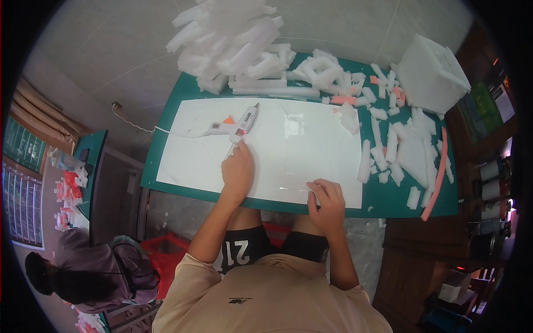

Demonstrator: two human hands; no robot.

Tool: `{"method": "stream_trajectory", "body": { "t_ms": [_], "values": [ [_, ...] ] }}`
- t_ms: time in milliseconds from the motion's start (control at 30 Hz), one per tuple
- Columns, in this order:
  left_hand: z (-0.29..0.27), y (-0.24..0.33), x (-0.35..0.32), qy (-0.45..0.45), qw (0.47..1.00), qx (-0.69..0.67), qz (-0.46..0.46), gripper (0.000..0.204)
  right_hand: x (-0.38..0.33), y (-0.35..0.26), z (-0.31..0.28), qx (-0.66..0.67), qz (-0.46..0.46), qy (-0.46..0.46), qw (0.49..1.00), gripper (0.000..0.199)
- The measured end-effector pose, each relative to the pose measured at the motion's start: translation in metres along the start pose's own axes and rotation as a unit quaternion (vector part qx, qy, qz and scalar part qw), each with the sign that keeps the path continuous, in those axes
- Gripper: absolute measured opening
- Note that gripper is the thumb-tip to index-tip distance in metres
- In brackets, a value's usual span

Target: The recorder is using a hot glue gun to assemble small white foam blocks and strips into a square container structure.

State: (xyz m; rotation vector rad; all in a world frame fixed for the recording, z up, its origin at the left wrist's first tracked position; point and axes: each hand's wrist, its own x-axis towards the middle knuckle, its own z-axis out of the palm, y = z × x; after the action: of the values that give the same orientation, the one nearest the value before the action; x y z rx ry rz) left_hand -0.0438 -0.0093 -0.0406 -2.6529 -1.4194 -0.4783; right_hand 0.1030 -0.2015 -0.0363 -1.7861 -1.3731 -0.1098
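Gluing step, apparently paused: glue gun (240,123) lying on white sheet (266,150) on the green desk (388,200), left hand (237,171) loosely curled just below it, empty; right hand (326,201) pinching the sheet's near edge; next, regrip gun.

A white glue gun (240,123) with a red trigger area is lying on its side toward the 11 o'clock part of a white sheet (288,150), its nozzle pointing to about 1 o'clock and its white cord (166,131) trailing off to 9 o'clock. The sheet is lying flat on a green table (388,200), rectangular, glossy, and speckled with small crumbs. A small white strip (229,151) is sticking up just at 6 o'clock of the gun.
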Motion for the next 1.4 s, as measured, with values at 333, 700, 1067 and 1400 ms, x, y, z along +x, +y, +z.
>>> {"method": "stream_trajectory", "body": {
  "t_ms": [333,700,1067,1400],
  "values": [
    [0.000,-0.004,-0.011,0.012,0.999,-0.032,0.007,0.005,0.000,0.000,0.001,-0.006,-0.001,-0.001,1.000,0.022],
    [-0.002,-0.004,-0.010,0.048,0.997,-0.061,0.017,0.006,-0.001,0.000,0.001,-0.006,0.009,0.000,1.000,0.021],
    [-0.002,-0.006,-0.013,0.052,0.994,-0.098,-0.015,0.012,0.000,-0.001,0.002,-0.005,-0.006,-0.001,1.000,0.021],
    [-0.023,-0.024,-0.030,0.030,0.920,-0.381,-0.086,0.007,-0.001,0.000,0.004,-0.004,0.003,-0.001,1.000,0.022]
  ]
}}
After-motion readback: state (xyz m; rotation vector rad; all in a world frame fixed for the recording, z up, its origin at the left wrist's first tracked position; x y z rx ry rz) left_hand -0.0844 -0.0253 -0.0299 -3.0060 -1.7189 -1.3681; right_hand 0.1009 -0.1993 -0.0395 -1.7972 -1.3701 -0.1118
